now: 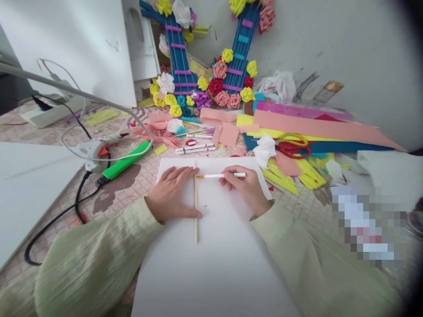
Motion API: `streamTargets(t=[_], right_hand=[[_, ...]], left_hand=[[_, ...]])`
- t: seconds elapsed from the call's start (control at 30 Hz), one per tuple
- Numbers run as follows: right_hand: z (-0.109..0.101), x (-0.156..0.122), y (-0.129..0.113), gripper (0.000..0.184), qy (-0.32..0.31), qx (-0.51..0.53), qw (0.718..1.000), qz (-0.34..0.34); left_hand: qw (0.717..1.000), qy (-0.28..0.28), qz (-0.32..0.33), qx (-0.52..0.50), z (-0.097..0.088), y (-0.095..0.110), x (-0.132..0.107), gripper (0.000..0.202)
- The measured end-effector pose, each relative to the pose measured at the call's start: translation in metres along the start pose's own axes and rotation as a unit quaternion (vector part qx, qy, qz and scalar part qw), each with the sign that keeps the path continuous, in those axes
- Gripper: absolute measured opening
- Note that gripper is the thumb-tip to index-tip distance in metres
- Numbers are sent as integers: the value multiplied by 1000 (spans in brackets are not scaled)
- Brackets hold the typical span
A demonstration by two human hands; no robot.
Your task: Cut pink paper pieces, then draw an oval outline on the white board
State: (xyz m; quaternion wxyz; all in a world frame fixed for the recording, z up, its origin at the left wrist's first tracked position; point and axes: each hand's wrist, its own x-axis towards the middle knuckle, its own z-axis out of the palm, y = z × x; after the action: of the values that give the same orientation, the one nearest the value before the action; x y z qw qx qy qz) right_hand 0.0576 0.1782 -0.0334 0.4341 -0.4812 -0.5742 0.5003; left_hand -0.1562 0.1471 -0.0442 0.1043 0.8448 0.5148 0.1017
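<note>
A large white sheet (214,264) lies on the floor in front of me. A thin wooden stick (195,229) lies lengthwise on it. My left hand (173,193) rests flat on the sheet, fingers stretched out, pressing against the stick's left side. My right hand (246,187) is closed around a white pen with an orange tip (214,176). The pen lies almost level, and its tip touches the stick near its upper end.
Red-and-yellow scissors (292,147), strips of pink, yellow and blue paper (317,127) and white markers (194,149) lie beyond the sheet. A glue gun (94,154), a green tool (127,160) and black cables (79,198) are at the left. Paper-flower decorations (214,83) lean on the wall.
</note>
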Motion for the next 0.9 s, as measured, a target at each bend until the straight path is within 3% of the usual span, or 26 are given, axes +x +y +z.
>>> streamTargets(t=[0.73, 0.9], right_hand=[[-3, 2, 0, 8, -16, 17, 1000, 14], [-10, -3, -1, 6, 47, 87, 995, 13]], left_hand=[[1000, 2, 1, -1, 1, -1, 0, 110], [1000, 1, 1, -7, 1, 0, 1, 108]])
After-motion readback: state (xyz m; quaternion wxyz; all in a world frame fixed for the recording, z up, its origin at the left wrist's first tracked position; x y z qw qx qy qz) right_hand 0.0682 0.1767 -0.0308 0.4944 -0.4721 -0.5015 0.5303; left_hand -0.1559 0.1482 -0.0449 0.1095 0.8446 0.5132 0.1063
